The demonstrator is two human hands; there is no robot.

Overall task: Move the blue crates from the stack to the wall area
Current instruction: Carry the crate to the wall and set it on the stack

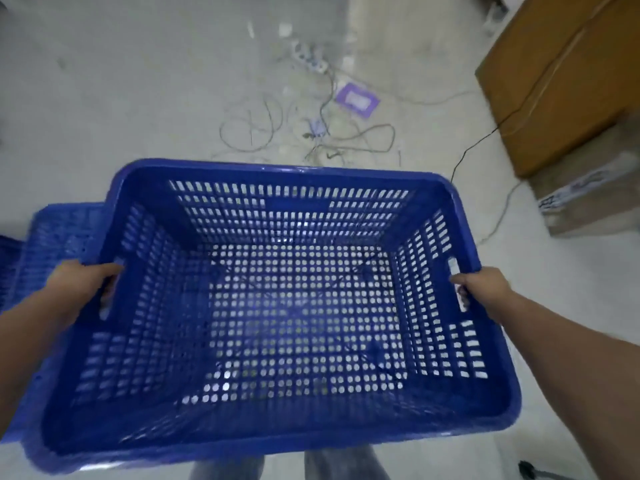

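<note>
A large blue perforated crate (277, 434) fills the middle of the head view, held level above the floor with nothing inside. My left hand (81, 284) grips the handle slot in its left wall. On the opposite side, my right hand (485, 287) grips the handle slot of the right wall. More blue crates (52, 244) show at the left edge, partly hidden behind the held one.
Ahead on the pale floor lie tangled cables (311, 133), a white power strip (310, 57) and a purple flat item (356, 99). Brown cardboard boxes (561, 77) stand at the right, with a smaller box (588, 199) below them. My legs (284, 465) show under the crate.
</note>
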